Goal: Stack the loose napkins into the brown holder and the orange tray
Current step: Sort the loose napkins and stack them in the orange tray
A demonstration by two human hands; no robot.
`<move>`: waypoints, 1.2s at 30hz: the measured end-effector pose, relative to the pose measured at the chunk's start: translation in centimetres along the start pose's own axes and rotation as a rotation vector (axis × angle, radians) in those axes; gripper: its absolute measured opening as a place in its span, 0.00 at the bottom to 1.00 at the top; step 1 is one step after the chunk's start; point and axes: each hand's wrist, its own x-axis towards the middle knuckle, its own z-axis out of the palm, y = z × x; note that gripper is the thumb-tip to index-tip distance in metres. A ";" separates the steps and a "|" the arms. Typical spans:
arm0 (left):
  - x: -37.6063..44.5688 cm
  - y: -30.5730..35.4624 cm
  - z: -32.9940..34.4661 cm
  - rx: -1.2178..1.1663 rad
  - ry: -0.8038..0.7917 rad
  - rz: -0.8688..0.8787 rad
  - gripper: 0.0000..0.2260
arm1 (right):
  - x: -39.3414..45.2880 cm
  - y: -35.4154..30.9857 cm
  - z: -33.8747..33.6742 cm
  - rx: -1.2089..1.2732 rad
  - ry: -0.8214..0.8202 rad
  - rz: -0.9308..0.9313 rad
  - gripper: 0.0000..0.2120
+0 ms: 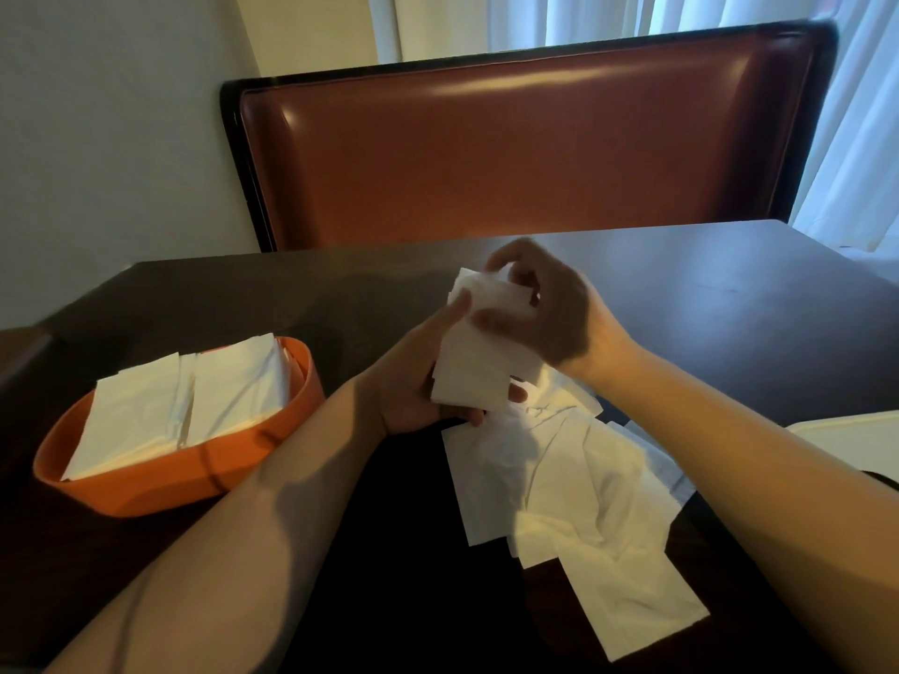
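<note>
A small stack of white napkins (479,362) is held upright above the dark table (729,304). My left hand (413,381) grips the stack from below and behind, thumb on its face. My right hand (540,308) curls over the stack's top edge and pinches it. Several loose napkins (574,488) lie spread on the table just below and right of both hands. The orange tray (160,484) sits at the left with two rows of napkins (194,401) in it. No brown holder is in view.
A brown leather bench back (525,148) stands behind the table's far edge. A pale flat object (851,440) shows at the right edge. White curtains (851,138) hang at the back right.
</note>
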 end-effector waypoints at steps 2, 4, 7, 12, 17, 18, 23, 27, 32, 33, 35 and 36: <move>-0.1 0.2 0.5 -0.001 0.093 0.011 0.20 | 0.1 0.3 0.3 -0.022 0.099 0.072 0.23; -0.2 0.4 0.8 -0.038 0.170 0.042 0.16 | 0.4 0.2 0.1 0.073 0.082 0.290 0.27; -0.2 0.7 0.8 -0.115 0.252 0.096 0.14 | 0.2 0.4 -0.2 0.426 -0.158 0.572 0.17; 0.0 0.7 0.4 -0.105 0.335 0.165 0.17 | -0.3 1.9 -0.2 0.808 -0.054 0.500 0.09; 0.0 0.7 0.6 -0.160 0.250 0.157 0.29 | 0.5 0.9 -2.1 1.028 -0.057 0.423 0.08; 0.1 0.7 0.6 -0.180 0.220 0.153 0.31 | 0.3 0.4 -2.4 1.059 -0.141 0.431 0.08; 0.1 0.4 0.6 -0.103 0.169 0.088 0.33 | 0.0 -0.4 -0.5 0.520 -0.083 0.364 0.05; 0.2 0.4 0.7 -0.100 0.212 0.066 0.31 | 0.2 -0.2 0.6 0.408 0.039 0.344 0.05; 0.4 0.2 0.5 -0.091 0.194 0.067 0.31 | -0.1 -0.6 0.7 0.629 0.117 0.494 0.10; 0.4 0.3 0.5 -0.089 0.199 0.066 0.30 | -0.1 -0.7 0.7 0.695 0.124 0.522 0.14; 0.5 0.3 0.6 -0.085 0.219 0.064 0.29 | -0.2 -0.7 0.6 0.778 0.127 0.552 0.18; 0.5 0.3 0.6 -0.089 0.222 0.060 0.29 | -0.2 -0.7 0.6 0.768 0.128 0.551 0.17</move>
